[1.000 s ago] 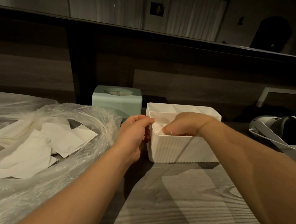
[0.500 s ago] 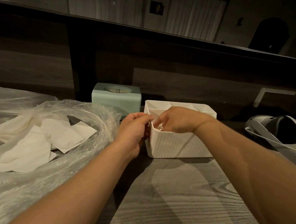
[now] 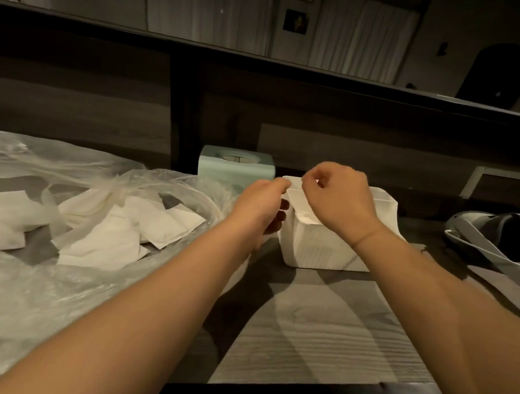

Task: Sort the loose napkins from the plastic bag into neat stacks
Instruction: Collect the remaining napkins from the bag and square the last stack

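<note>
Holding: both hands are raised over the white ribbed box [image 3: 320, 250] with one white napkin [image 3: 296, 197] stretched between them.
Left hand [image 3: 262, 208]: fingers curled, thumb and forefinger pinching the napkin's left edge, just left of the box.
Right hand [image 3: 339, 198]: fingers curled, pinching the napkin's top edge above the box's far left corner.
Napkin: hangs down into the box's near compartment, where more white paper shows at its foot; I cannot tell whether that is a stack.
Box: stands on the grey wood-grain table [image 3: 318, 336], right of centre.
Plastic bag [image 3: 36, 296]: clear and crumpled, spread over the left half of the table.
Loose napkins [image 3: 105, 236]: lie scattered and overlapping inside the bag, well left of the box.
Tissue holder [image 3: 239, 169]: pale green, just behind the box on its left, against the dark wall.
Headset [image 3: 499, 239]: grey, with straps, on the table at the far right.
</note>
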Tool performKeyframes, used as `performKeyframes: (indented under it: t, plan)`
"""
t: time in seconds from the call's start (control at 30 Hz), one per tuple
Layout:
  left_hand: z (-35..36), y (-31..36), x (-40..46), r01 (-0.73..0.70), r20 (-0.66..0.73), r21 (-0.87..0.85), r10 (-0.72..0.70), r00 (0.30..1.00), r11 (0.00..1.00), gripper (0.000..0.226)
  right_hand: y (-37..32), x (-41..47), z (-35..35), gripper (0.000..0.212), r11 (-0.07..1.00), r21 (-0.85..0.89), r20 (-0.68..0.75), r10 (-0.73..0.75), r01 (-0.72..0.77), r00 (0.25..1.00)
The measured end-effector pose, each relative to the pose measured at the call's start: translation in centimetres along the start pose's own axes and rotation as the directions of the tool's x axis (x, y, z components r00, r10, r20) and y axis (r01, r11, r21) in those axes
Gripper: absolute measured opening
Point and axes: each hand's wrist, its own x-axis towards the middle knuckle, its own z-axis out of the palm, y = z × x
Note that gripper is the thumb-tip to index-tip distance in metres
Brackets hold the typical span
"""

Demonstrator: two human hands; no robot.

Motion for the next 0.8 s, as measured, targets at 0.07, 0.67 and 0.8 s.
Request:
performKeyframes:
  t: [0.07,0.67,0.8]
  plan:
    - [-1.1,1.4,-0.9,-0.010,0.046,0.057,0.007,0.999,0.998,0.026,-2.0,-0.9,0.4,0.010,0.985,0.164,-0.131,-0.030,0.052,0.991]
    - [-24.4,2.2,-0.8,-0.023,-0.084,0.918,0.251,0.964,0.396,0.024,-17.6,-3.4,13.7,0.014,0.703,0.712,-0.040,0.045,-0.003,0.998]
    - [-25.9,0.2,0.5,0.061,-0.178,0.931,0.303,0.936,0.359,0.029,-17.3,-4.1,18.1,0.016,0.918,0.391,0.102,-0.110,0.062,0.989]
